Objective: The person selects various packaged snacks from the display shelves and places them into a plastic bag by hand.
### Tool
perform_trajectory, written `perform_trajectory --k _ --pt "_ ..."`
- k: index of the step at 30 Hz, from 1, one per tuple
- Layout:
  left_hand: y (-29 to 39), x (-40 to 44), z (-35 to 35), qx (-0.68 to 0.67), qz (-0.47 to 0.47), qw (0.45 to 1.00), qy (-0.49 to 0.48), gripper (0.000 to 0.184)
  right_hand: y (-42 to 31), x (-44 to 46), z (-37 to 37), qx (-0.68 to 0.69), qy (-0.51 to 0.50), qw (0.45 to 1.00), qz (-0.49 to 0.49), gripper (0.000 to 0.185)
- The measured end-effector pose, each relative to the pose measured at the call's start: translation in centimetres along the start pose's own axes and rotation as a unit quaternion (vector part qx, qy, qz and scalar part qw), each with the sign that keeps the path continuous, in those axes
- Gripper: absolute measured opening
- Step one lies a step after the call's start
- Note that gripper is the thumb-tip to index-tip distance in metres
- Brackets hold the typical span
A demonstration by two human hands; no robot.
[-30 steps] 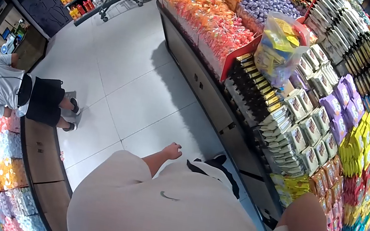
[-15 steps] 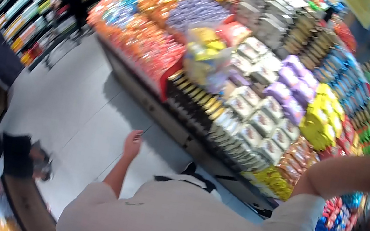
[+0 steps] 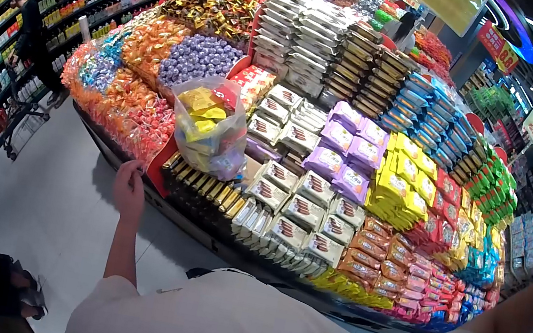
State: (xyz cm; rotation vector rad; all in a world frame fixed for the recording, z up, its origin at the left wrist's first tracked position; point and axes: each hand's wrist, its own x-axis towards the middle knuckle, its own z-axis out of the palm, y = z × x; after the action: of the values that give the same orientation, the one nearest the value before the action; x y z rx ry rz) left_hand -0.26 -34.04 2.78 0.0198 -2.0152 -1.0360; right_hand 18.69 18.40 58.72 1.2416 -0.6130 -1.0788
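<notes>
My left hand hangs beside the near left edge of a candy display, its fingers loosely curled together and nothing visible in them. It is nearest to the orange and red wrapped candies and appears apart from them. A clear plastic bag holding yellow and other coloured packets stands on the display, to the right of that hand. Beside the bag lie white boxed-looking snack packs and purple packs. My right arm stretches out to the right edge, and its hand is beyond the view.
The display's dark base curves in front of my body. Yellow packets and brown packs are stacked on the right side. A person in dark clothing stands by shelves with a cart. Someone's legs show lower left.
My view has turned and steadied. The display and the plastic bag now sit further left in view. My left hand appears further left and closer to the candies' edge.
</notes>
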Motion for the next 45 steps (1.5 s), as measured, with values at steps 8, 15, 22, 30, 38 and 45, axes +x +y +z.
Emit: perform_trajectory --k 8,15,22,30,38,45 --pt "8.9 3.4 6.7 -0.118 0.168 0.977 -0.060 0.028 -14.1 -6.5 -3.6 0.170 -0.180 0.949 0.194 0.032" --pt "21.7 -2.8 15.1 -0.386 0.294 0.787 -0.380 0.033 -37.5 -8.1 3.8 0.337 -0.244 0.697 0.584 0.021" --pt "27.9 -10.3 15.6 -0.367 0.313 0.506 -0.715 0.030 -48.8 -6.2 4.4 0.333 -0.366 0.568 0.658 0.012" --pt "31.8 -17.5 14.8 -0.454 0.253 0.322 -0.791 0.042 -45.4 -7.0 8.7 0.250 -0.450 0.460 0.724 0.018" --pt "40.9 -20.0 6.5 -0.538 0.193 0.374 -0.730 0.012 -43.2 -1.0 20.0 -0.018 -0.205 0.233 0.951 0.016" --pt "40.3 -15.1 4.4 -0.657 -0.088 0.276 -0.696 0.015 -44.8 4.7 22.2 0.041 -0.246 0.237 0.939 0.015"
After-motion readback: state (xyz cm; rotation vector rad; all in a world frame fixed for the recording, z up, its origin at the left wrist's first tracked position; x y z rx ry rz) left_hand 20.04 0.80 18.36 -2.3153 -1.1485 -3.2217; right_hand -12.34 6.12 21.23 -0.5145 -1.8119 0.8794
